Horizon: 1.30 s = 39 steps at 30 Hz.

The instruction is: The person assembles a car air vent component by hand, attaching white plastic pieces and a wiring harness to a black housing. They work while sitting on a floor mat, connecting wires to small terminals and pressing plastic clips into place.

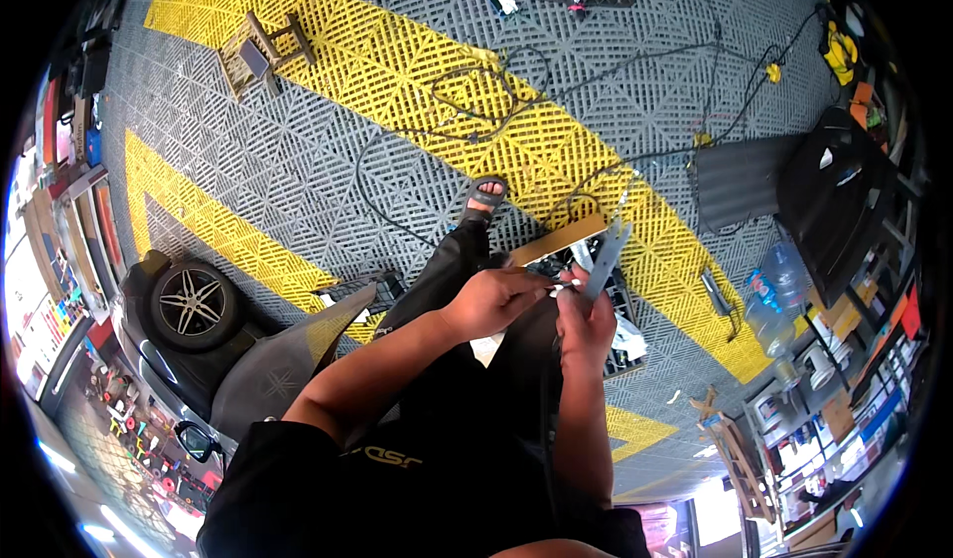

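Note:
My right hand (588, 322) is closed around a flat, grey, strip-like piece (606, 263) with a forked tip, which points up and away from me. From the left, my left hand (491, 300) reaches across with its fingers pinched together near my right thumb. Small white bits (566, 286) show between the fingertips of both hands; what exactly the left fingers hold is too small to make out. Just beyond the hands lies a long brown box-like edge (561, 239), partly hidden by them. White pieces and a dark slatted tray (625, 305) show beneath the right hand.
A black cable (596, 73) loops over the grey and yellow grated floor (397, 91). To the left stands a car with a spoked wheel (192, 303); a small wooden stool (281, 44) is farther off. Clear plastic jugs (777, 295) and a black panel (834, 196) are at right.

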### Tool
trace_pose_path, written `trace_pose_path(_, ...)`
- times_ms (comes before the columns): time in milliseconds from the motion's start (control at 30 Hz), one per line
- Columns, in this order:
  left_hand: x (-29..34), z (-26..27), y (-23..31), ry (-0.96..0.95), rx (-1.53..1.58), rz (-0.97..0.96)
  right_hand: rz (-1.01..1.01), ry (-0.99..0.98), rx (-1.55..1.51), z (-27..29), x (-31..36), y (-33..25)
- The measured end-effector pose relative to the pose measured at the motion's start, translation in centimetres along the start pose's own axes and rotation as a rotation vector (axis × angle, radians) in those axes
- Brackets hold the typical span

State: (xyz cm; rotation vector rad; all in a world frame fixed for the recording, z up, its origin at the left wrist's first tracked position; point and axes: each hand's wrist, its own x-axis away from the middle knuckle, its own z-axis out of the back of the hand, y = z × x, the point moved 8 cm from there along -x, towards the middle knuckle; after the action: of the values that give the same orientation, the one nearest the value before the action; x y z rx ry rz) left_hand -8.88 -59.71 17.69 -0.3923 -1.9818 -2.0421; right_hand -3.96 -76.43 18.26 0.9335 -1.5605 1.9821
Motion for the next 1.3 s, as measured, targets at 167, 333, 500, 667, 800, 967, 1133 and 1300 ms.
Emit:
trace_pose_path(167, -9.7, 5.6, 4.6, 0.039, -0.17, 0.03, 0.048, -0.066, 0.124, -3.6, -8.5, -10.3)
trace_pose_path(333, -18.8, 13.3, 3.2, 0.222, -0.418, 0.113, 0.057, -0.232, 0.275, -7.2, -20.7, -15.8)
trace_pose_path(500, -25.3, 19.4, -2.6, 0.647, -0.343, 0.302, 0.092, -0.187, 0.442, -9.1, -32.7, -19.5)
trace_pose_path(667, -29.1, 19.1, -8.4, 0.533, 0.134, 0.613, -0.125, -0.113, 0.274, -12.3, -41.6, -19.6)
trace_pose_path(800, -33.2, 21.8, -13.7, 0.522, 0.258, 0.704, -0.107, -0.055, 0.295, -17.6, -49.4, -20.3)
trace_pose_path(967, -40.9, 28.2, -27.2, 0.657, 0.163, 0.725, -0.052, -0.041, 0.355, -28.0, -63.0, -20.1)
trace_pose_path(1133, -48.7, 32.3, -43.5, 0.846, 0.19, 0.773, 0.102, -0.124, 0.169, -39.0, -76.1, -18.7)
trace_pose_path(1300, -56.3, 37.1, -54.9, 1.196, 0.341, 0.637, 0.316, -0.138, 0.134, -43.7, -86.1, -14.1)
